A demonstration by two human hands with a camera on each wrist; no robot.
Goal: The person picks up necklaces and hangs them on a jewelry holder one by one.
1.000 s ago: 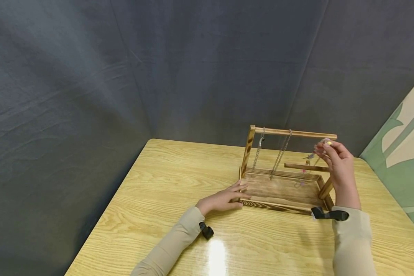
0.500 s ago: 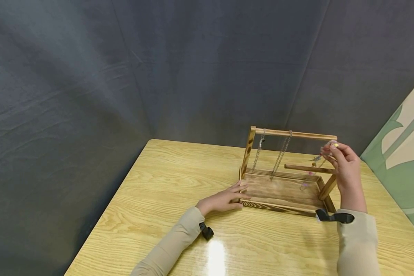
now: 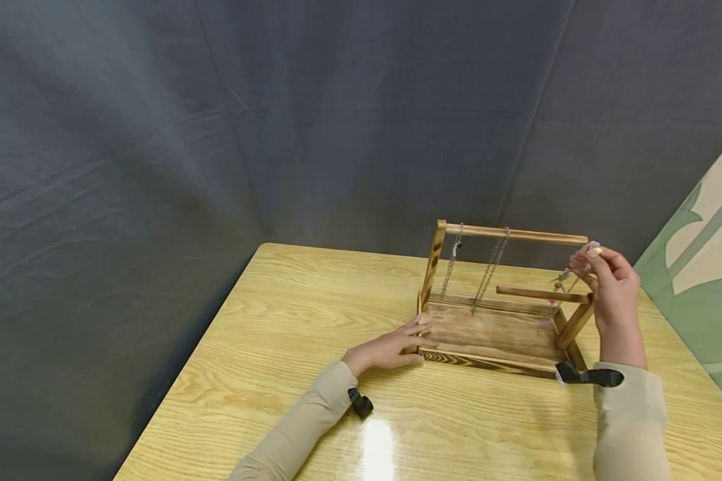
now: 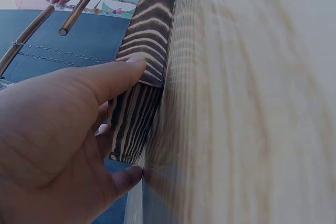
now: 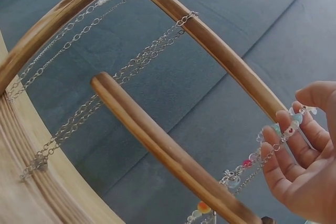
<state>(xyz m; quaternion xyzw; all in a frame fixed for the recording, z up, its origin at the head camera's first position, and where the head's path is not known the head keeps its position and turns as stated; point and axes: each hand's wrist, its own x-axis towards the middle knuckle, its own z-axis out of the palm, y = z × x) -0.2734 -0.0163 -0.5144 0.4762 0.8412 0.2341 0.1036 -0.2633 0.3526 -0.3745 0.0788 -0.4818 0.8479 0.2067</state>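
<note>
A wooden jewelry stand with a tray base, a long upper bar and a shorter lower bar stands on the table. My left hand rests at its front left corner, fingers fairly straight over the side wall; in the left wrist view the thumb touches the dark-grained front panel. By the upper bar's right end, my right hand pinches a colourful beaded necklace between thumb and fingers. Its beads and chain dangle behind the lower bar. I cannot tell whether the necklace touches the upper bar.
Two silver chain necklaces hang from the upper bar, a beaded one at the left and a plain one near the middle. The wood-grain table meets a dark curtain behind. A leaf-patterned panel stands at the right.
My right hand has moved to the right with the beaded necklace, from in front of the upper bar to its right end. The left hand and the stand have stayed in place.
</note>
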